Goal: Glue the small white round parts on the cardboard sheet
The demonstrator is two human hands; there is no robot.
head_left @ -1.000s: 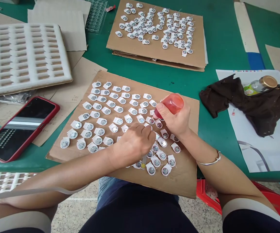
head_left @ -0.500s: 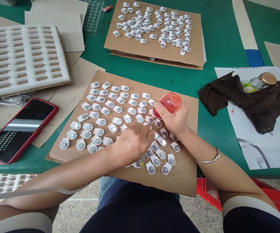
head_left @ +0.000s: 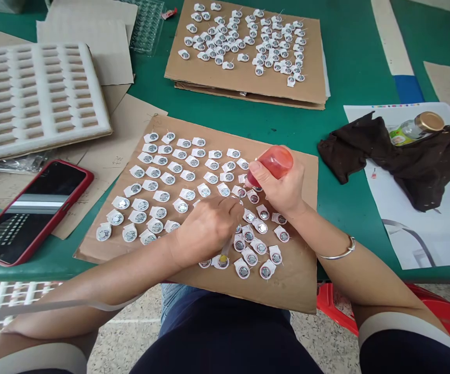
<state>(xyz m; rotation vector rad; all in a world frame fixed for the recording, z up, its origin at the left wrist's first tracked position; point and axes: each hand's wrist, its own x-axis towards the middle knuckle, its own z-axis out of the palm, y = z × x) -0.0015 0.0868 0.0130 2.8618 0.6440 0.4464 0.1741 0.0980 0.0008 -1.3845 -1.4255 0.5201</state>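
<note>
A brown cardboard sheet bears many small white pieces with round silvery centres, roughly in rows. My right hand is wrapped round a soft red squeeze bottle, its lower end just above the pieces. My left hand is closed in a pinch on a thin translucent tool with a yellowish end, which points back toward me. The pinching fingertips are over the pieces, just left of and below the bottle. Some pieces are hidden beneath my left hand and forearm.
Behind lies a cardboard stack with more such pieces. At left are a white foam tray and a red-cased phone. On the right, a dark cloth and a gold-lidded jar rest on printed paper.
The tool's yellowish end has swung slightly left. My left hand has shifted slightly, and my right hand still grips the bottle in nearly the same place. The view has moved a little.
</note>
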